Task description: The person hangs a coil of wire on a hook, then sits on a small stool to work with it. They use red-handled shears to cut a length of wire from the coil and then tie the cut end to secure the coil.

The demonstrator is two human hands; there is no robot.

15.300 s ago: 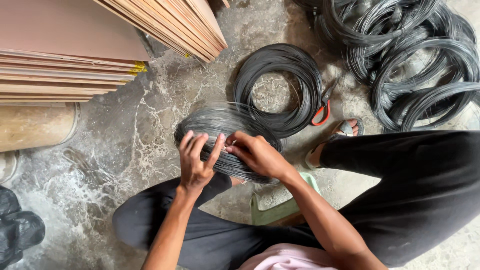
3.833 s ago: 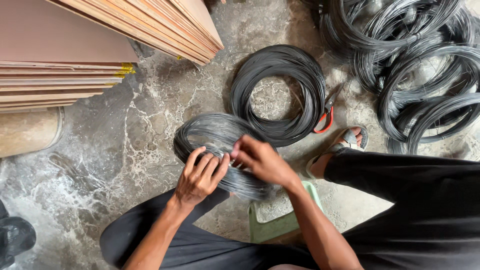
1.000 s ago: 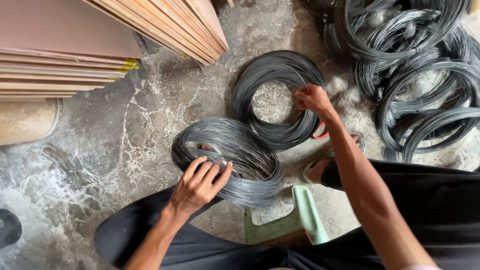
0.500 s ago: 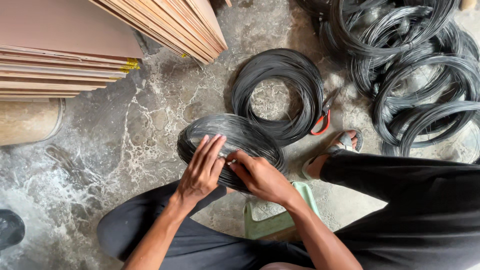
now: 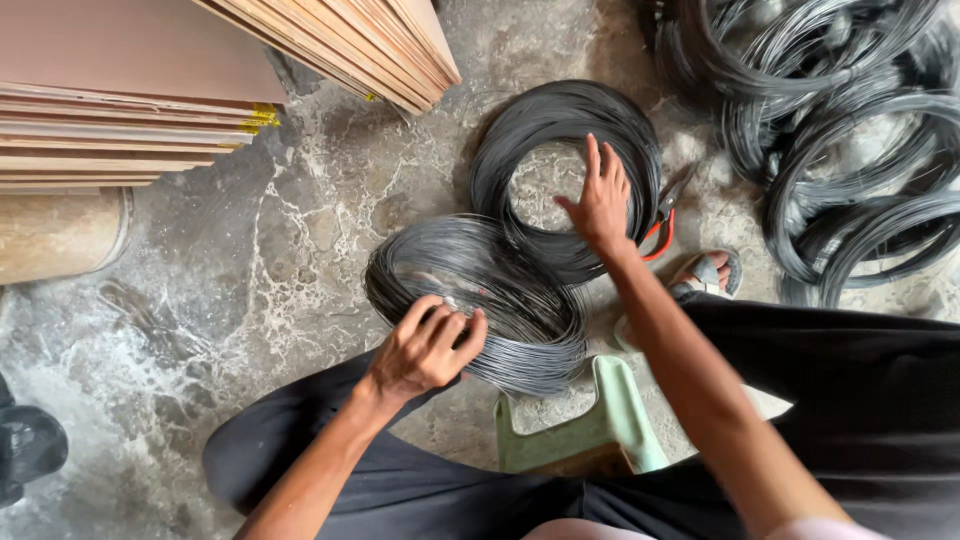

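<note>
- Whereas half a second ago both hands met on the near wire coil, the right hand now lies apart from it, out on the far wire coil; the left hand has stayed on the near coil.
- Compared with the same earlier picture, the near coil sits flatter on the concrete floor and shows its full ring, no longer tipped up under both palms.
- Hidden or cut off: the right-hand edge of the near coil overlaps the lower rim of the far coil, so the contact beneath cannot be judged.
- The red-handled cutters lie just beside the far coil on its right; the blades are hard to make out against the dark wire.
- A sandalled foot shows only at the toe end, the rest lying under the black trouser leg.
- The green stool is partly covered by the person's legs.
- The heap of wire coils at upper right and the stacked boards at upper left run off the frame.
- Left hand: fingers curled, closed over the near rim of the near coil, gripping the bundled strands.
- Right hand: fingers spread wide and flat, palm down, resting on the right-hand rim of the far coil; it grips nothing.
- Position of the coils: both lie on the floor in front of the knees, the near one closest to the person.
</note>
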